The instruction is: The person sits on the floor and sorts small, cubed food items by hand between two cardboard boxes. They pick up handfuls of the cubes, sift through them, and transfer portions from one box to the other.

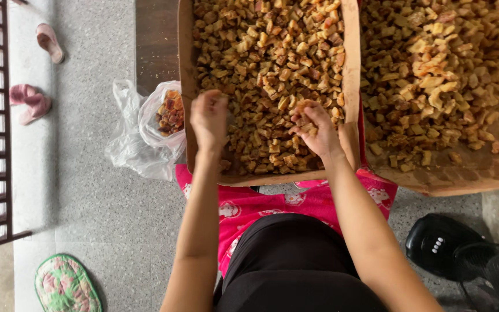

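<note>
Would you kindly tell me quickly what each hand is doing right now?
Left hand: fingers curled shut, contents hidden.
Right hand: cupped, holding brown chunks over the cardboard tray.

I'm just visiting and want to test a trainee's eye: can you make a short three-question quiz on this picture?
1. True or false: both hands, left hand and right hand, are over the left tray of brown chunks.
2. What lies on the floor left of that tray? A) plastic bag with chunks inside B) a bucket C) a broom
3. What black thing stands at lower right?

Key: 1. True. 2. A. 3. A fan.
</note>
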